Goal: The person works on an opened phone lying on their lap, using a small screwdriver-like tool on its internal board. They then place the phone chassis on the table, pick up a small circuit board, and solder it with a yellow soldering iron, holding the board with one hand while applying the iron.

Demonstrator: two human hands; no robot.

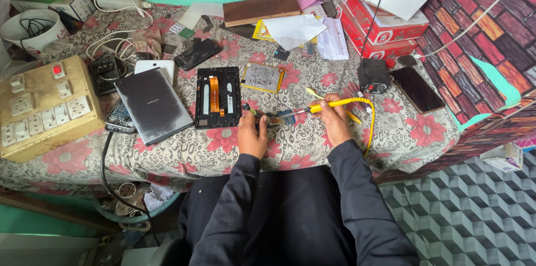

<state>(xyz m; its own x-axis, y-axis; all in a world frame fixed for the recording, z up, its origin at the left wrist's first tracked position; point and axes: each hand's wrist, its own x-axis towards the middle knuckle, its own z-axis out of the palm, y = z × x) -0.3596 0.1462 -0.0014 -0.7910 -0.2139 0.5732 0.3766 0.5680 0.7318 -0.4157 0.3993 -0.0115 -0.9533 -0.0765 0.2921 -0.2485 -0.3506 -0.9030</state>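
Head view: left hand (252, 136) pinching small circuit board (281, 117) flat on floral cloth (424, 132); right hand (334, 120) clamped around yellow soldering iron (329, 106), tip at board. Likely light, stiff, fragile; best gripped by edges.

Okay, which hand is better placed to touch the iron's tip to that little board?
Right. The right hand grips the yellow soldering iron, its tip aimed at the small board. The left hand pins that board against the cloth, so it appears occupied.
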